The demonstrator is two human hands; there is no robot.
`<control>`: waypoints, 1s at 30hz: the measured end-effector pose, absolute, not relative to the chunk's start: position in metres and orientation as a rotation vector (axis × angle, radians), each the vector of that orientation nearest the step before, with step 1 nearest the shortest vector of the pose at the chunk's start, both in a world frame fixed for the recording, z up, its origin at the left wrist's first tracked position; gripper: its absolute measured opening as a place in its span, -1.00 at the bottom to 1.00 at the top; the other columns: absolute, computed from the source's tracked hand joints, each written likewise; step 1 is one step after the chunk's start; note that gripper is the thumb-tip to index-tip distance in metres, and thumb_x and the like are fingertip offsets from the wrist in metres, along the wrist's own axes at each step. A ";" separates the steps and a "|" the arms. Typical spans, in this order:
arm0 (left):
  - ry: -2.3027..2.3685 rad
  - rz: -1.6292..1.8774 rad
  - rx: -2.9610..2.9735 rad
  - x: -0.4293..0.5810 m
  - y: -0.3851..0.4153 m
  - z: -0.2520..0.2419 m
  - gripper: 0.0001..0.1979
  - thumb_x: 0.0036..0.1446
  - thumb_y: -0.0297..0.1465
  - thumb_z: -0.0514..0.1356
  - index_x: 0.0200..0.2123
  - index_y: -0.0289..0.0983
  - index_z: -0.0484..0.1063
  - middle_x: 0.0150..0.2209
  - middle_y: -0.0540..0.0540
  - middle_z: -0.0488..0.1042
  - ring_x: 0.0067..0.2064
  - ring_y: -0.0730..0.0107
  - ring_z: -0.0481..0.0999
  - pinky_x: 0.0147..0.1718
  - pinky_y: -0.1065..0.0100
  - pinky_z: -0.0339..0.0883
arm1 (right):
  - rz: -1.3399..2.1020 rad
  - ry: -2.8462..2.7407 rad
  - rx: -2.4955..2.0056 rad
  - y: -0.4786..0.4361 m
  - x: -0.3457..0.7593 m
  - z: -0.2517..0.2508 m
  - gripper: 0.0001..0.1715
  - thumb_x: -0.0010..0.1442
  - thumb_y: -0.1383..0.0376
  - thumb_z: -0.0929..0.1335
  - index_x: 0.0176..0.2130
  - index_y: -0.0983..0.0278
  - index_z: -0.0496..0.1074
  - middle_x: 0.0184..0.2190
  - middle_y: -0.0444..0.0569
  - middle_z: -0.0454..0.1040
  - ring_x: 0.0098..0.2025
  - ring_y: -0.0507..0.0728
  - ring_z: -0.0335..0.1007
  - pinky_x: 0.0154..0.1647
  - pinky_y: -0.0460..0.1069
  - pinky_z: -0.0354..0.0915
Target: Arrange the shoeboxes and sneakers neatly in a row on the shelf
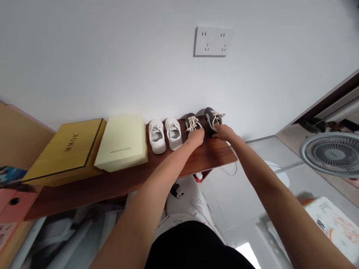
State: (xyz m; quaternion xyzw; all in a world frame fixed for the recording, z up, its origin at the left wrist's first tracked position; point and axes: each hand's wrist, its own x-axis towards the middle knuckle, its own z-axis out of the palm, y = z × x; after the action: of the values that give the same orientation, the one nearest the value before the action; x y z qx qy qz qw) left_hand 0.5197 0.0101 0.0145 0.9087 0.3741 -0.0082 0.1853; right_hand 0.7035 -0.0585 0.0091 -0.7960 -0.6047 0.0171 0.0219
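A pair of dark brown sneakers with cream laces stands by the wall, at the right end of a reddish-brown wooden shelf (183, 169). My left hand (196, 137) is closed around the heel of the left brown sneaker (192, 120), hiding most of its back. My right hand (223, 133) grips the right brown sneaker (211, 115) at its heel; that shoe is angled slightly and a gap separates the two. Left of them are a white sneaker (174, 139) and its mate, another white sneaker (157, 142), side by side with toes to the wall.
A cream box (122, 140) and a yellow box (70, 145) lie on the shelf's left part. Pink boxes (11, 209) stand at the far left. A socket plate (213, 42) is on the wall. A fan (333, 154) and a white package (328, 224) are at right.
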 end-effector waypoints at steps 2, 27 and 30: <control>1.038 -0.057 2.651 0.520 0.009 0.019 -0.53 0.11 -0.45 0.29 0.09 -0.32 0.29 -0.02 -0.37 0.51 0.11 -0.05 0.48 0.05 0.11 0.31 | 0.034 -1.958 -2.515 -0.060 0.694 0.013 -0.43 0.06 0.13 0.48 0.02 0.21 0.34 -0.10 0.11 0.53 -0.07 0.29 0.47 -0.14 0.05 0.30; 1.019 0.391 2.740 0.497 -0.010 0.015 -0.60 0.20 -0.46 0.21 0.10 -0.33 0.27 0.08 -0.36 0.38 0.19 -0.03 0.32 0.16 0.08 0.17 | -0.159 -1.884 -2.345 -0.064 0.643 0.019 -0.51 0.14 0.28 0.43 0.05 0.32 0.34 0.07 0.25 0.41 0.10 0.38 0.32 0.04 0.18 0.28; 0.963 0.575 2.711 0.470 -0.027 0.018 -0.59 0.25 -0.41 0.14 0.16 -0.27 0.23 0.12 -0.29 0.36 0.19 0.02 0.31 0.15 0.11 0.17 | -0.128 -1.841 -2.160 -0.088 0.629 0.023 -0.58 0.21 0.25 0.37 0.05 0.29 0.36 0.06 0.21 0.41 0.10 0.37 0.30 0.10 0.19 0.25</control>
State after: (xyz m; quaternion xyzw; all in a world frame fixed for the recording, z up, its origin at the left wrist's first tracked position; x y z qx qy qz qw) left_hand 0.4703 -0.0268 0.0177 0.9190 0.3266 0.1948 0.1038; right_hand 0.6293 -0.0878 0.0227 -0.7516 -0.6408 -0.0447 0.1496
